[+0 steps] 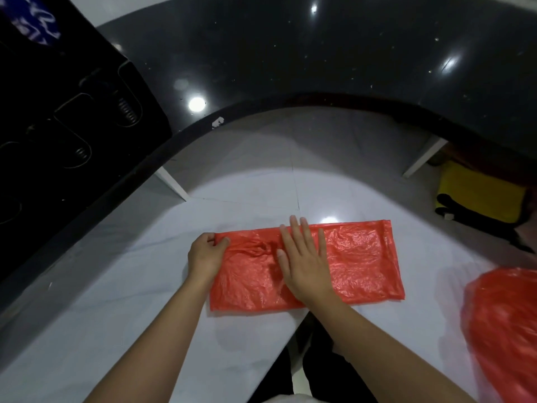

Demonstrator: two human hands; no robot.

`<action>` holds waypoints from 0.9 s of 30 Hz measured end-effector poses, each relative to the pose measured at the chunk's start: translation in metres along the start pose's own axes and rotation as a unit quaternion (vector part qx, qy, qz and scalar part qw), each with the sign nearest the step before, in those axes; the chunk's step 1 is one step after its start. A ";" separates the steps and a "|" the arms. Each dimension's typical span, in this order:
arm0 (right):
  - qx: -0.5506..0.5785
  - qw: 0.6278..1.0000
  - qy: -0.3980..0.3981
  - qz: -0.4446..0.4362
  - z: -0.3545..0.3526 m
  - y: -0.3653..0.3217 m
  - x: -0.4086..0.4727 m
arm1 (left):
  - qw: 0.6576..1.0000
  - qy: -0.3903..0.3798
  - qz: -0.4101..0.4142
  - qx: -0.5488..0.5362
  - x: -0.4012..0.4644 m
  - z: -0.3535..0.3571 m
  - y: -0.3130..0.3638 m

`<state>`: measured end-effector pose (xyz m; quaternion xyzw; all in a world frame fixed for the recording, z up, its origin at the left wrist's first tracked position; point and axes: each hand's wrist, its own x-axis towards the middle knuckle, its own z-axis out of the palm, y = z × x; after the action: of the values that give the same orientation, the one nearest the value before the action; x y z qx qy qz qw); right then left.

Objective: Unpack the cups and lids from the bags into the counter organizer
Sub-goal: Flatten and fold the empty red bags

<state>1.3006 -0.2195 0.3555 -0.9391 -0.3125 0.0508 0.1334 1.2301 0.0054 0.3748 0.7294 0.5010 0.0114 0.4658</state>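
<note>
1. A flat red plastic bag (357, 257) lies on the white floor (116, 301) in the lower middle of the frame, folded into a long rectangle.
2. The left hand (205, 254) is at the left end of this bag. Its grip is closed: the fingers are curled and the thumb pinches the upper left corner of the plastic.
3. The right hand (305, 257) lies on the middle of the bag. Its grip is fully open and holds nothing; the fingers are straight, a little spread, and the palm presses the plastic flat.
4. A second red bag (505, 330) is at the lower right edge of the frame, rounded and partly cut off. What is inside it I cannot tell.
5. The dark shiny bench (319, 59) curves across the top of the frame, above the floor.
6. A black organizer (72, 106) with rounded slots stands on the bench in the upper left. Metal springs show in two slots.
7. Something yellow and black (476, 199) sits under the bench at the right.
</note>
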 end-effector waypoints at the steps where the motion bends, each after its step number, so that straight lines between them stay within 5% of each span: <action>1: -0.023 1.000 -0.016 0.009 0.004 0.009 -0.005 | 1.000 0.002 0.006 0.006 0.001 -0.001 0.000; 7: -0.048 0.991 -0.108 0.059 0.024 0.019 -0.010 | 0.999 -0.018 0.026 0.027 -0.006 -0.009 0.013; 12: -0.015 0.991 -0.128 0.018 0.013 0.012 0.002 | 0.987 0.007 0.124 0.101 -0.014 -0.032 0.047; 20: -0.024 0.989 -0.098 0.111 -0.028 0.070 -0.023 | 0.925 0.040 0.269 0.264 -0.040 -0.050 0.127; 27: 0.051 0.988 -0.124 0.074 -0.031 0.091 -0.032 | 0.890 -0.023 0.270 0.366 -0.081 0.022 0.175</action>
<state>1.3322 -0.3155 0.3595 -0.9383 -0.2528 0.1920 0.1370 1.3266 -0.0809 0.5199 0.9554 0.2424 -0.0643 0.1560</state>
